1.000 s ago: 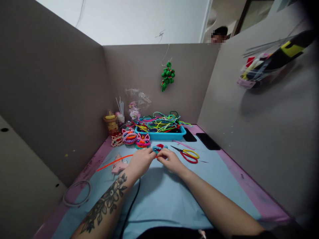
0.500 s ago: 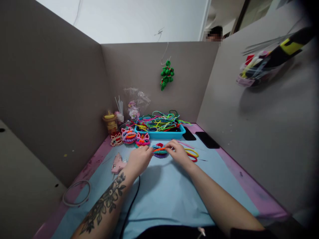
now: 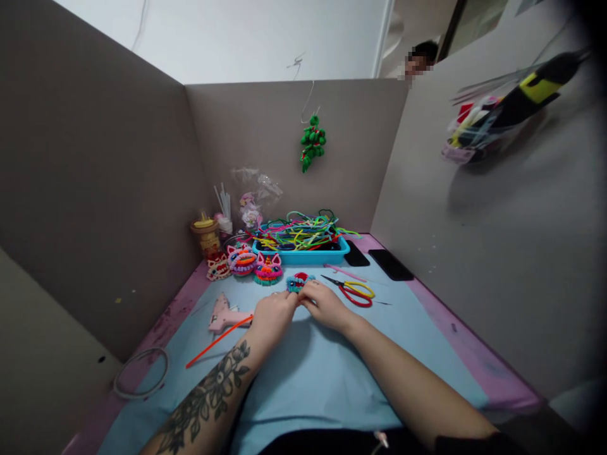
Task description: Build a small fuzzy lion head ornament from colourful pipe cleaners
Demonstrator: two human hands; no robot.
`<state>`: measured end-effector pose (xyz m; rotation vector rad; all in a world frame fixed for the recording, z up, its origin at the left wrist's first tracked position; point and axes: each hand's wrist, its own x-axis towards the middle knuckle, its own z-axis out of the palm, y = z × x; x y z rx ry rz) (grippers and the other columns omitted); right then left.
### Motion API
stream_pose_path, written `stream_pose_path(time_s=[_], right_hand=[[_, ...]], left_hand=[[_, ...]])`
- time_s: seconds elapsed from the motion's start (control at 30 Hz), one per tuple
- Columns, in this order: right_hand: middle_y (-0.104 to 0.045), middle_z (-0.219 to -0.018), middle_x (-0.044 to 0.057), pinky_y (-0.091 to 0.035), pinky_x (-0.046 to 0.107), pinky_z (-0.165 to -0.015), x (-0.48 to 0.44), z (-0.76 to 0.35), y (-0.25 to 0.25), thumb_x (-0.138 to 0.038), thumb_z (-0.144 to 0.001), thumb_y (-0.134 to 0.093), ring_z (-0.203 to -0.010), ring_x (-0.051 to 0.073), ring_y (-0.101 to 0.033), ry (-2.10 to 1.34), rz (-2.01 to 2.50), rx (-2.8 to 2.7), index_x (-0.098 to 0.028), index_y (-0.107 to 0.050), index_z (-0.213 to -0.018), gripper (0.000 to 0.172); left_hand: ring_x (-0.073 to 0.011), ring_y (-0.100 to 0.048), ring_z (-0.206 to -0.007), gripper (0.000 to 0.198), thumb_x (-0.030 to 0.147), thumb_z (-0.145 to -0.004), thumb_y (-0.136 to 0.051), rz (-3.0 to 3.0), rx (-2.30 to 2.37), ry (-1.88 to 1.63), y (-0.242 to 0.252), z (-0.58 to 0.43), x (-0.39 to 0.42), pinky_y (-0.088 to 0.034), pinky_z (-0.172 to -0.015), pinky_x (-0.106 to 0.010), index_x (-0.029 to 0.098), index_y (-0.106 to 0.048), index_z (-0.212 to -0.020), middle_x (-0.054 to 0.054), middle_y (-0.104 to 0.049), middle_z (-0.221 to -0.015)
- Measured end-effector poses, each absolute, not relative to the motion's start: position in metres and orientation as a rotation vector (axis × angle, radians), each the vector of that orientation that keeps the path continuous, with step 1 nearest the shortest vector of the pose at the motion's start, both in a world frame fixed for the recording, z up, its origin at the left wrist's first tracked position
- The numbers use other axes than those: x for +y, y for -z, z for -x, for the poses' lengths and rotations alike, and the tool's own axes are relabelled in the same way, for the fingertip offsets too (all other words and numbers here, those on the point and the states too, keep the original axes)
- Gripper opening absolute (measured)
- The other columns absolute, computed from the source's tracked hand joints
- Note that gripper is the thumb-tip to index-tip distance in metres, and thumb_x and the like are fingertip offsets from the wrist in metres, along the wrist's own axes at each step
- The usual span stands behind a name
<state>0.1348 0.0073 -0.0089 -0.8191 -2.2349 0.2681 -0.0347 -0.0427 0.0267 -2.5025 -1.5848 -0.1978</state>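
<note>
An orange pipe cleaner (image 3: pixel 215 344) sticks out of my left hand (image 3: pixel 275 316) toward the lower left, passing in front of the pink glue gun (image 3: pixel 224 315). The left fingers are closed on it. My right hand (image 3: pixel 327 304) meets the left at the fingertips in a pinch; the bit of pipe cleaner between them is hidden. Just behind the fingertips is a teal and red pipe-cleaner figure (image 3: pixel 298 282), its lower part covered by the hands. Scissors (image 3: pixel 356 294) with one yellow and one red handle lie right of my right hand.
Finished animal heads (image 3: pixel 268 270) stand at the back left, near a brown cup (image 3: pixel 207 239). A blue tray (image 3: pixel 303 258) of pipe cleaners is behind them. Two dark phones (image 3: pixel 391 265) lie back right. Grey partitions (image 3: pixel 265 139) enclose the table. A cable coil (image 3: pixel 141 373) lies front left.
My hands have come together and nearer to me. The orange pipe cleaner, stretched between them before, now juts out leftward. The figure and the scissors show more fully.
</note>
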Motion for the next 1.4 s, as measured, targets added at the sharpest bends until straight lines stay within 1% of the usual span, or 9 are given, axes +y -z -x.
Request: stream_pose_path(time_s=[0.1, 0.17, 0.23, 0.33, 0.53, 0.67, 0.8, 1.1, 1.4], right_hand=[[-0.059, -0.08, 0.005, -0.041, 0.031, -0.076, 0.029, -0.169, -0.003, -0.012, -0.08, -0.048, -0.081, 0.019, -0.051, -0.085, 0.927, -2.078, -0.018, -0.059, -0.077, 0.013], [-0.059, -0.081, 0.006, -0.041, 0.031, -0.075, 0.048, -0.205, -0.017, -0.013, -0.08, -0.047, -0.08, 0.019, -0.053, 0.025, 1.086, -1.93, -0.018, -0.059, -0.077, 0.014], [-0.06, -0.079, 0.005, -0.041, 0.029, -0.071, 0.067, -0.244, -0.032, -0.016, -0.078, -0.048, -0.075, 0.018, -0.053, 0.097, 1.27, -1.89, -0.019, -0.061, -0.075, 0.013], [-0.062, -0.079, 0.005, -0.039, 0.027, -0.069, 0.091, -0.29, -0.045, -0.015, -0.075, -0.049, -0.073, 0.017, -0.054, 0.21, 1.553, -1.801, -0.018, -0.063, -0.075, 0.014], [-0.063, -0.08, 0.006, -0.035, 0.025, -0.06, 0.124, -0.315, -0.044, -0.019, -0.073, -0.054, -0.07, 0.016, -0.054, 0.152, 1.89, -1.701, -0.017, -0.065, -0.075, 0.011], [-0.063, -0.071, 0.003, -0.036, 0.022, -0.058, 0.136, -0.316, -0.048, -0.022, -0.075, -0.053, -0.065, 0.013, -0.054, -0.007, 1.767, -1.676, -0.017, -0.063, -0.077, 0.011], [-0.063, -0.068, 0.002, -0.036, 0.022, -0.058, 0.14, -0.32, -0.053, -0.023, -0.074, -0.053, -0.061, 0.013, -0.052, -0.011, 1.629, -1.632, -0.016, -0.062, -0.073, 0.011], [-0.06, -0.062, 0.002, -0.031, 0.024, -0.055, 0.13, -0.339, -0.019, -0.017, -0.067, -0.053, -0.058, 0.014, -0.049, 0.034, 1.845, -1.607, -0.018, -0.061, -0.063, 0.009], [-0.063, -0.069, 0.002, -0.036, 0.021, -0.055, 0.13, -0.338, -0.021, -0.022, -0.074, -0.049, -0.062, 0.013, -0.053, 0.002, 1.797, -1.601, -0.017, -0.061, -0.074, 0.013]], left_hand=[[-0.0223, -0.063, -0.079, 0.023, 0.027, -0.089, -0.043, 2.449, -1.616, 0.286, -0.026, 0.041, -0.041, -0.047, -0.068, -0.032, 0.021, -0.057, -0.106, -0.008, -0.066, -0.088], [-0.0244, -0.06, -0.094, 0.031, 0.025, -0.087, -0.048, 2.344, -1.616, 0.439, -0.027, 0.047, -0.039, -0.045, -0.079, -0.037, 0.022, -0.053, -0.117, -0.01, -0.064, -0.102], [-0.0281, -0.05, -0.113, 0.043, 0.023, -0.082, -0.055, 2.203, -1.595, 0.62, -0.029, 0.053, -0.037, -0.039, -0.092, -0.043, 0.022, -0.048, -0.125, -0.013, -0.056, -0.121], [-0.0311, -0.039, -0.123, 0.048, 0.024, -0.079, -0.059, 2.12, -1.559, 0.778, -0.029, 0.057, -0.034, -0.033, -0.099, -0.048, 0.021, -0.048, -0.126, -0.014, -0.049, -0.13], [-0.0288, -0.045, -0.117, 0.038, 0.022, -0.078, -0.059, 2.278, -1.517, 0.8, -0.018, 0.057, -0.032, -0.039, -0.094, -0.045, 0.019, -0.056, -0.116, -0.013, -0.052, -0.125], [-0.0275, -0.048, -0.112, 0.03, 0.023, -0.08, -0.056, 2.31, -1.529, 0.84, -0.013, 0.064, -0.029, -0.042, -0.09, -0.043, 0.018, -0.058, -0.11, -0.012, -0.054, -0.122], [-0.026, -0.05, -0.109, 0.026, 0.024, -0.082, -0.053, 2.331, -1.526, 0.891, -0.013, 0.068, -0.027, -0.043, -0.09, -0.042, 0.018, -0.058, -0.107, -0.011, -0.056, -0.119], [-0.0262, -0.051, -0.108, 0.025, 0.025, -0.083, -0.052, 2.339, -1.549, 0.905, -0.013, 0.068, -0.028, -0.044, -0.087, -0.041, 0.018, -0.059, -0.106, -0.01, -0.057, -0.117], [-0.0257, -0.053, -0.106, 0.023, 0.025, -0.083, -0.052, 2.367, -1.543, 0.925, -0.012, 0.067, -0.027, -0.045, -0.087, -0.042, 0.018, -0.061, -0.103, -0.011, -0.058, -0.115]])
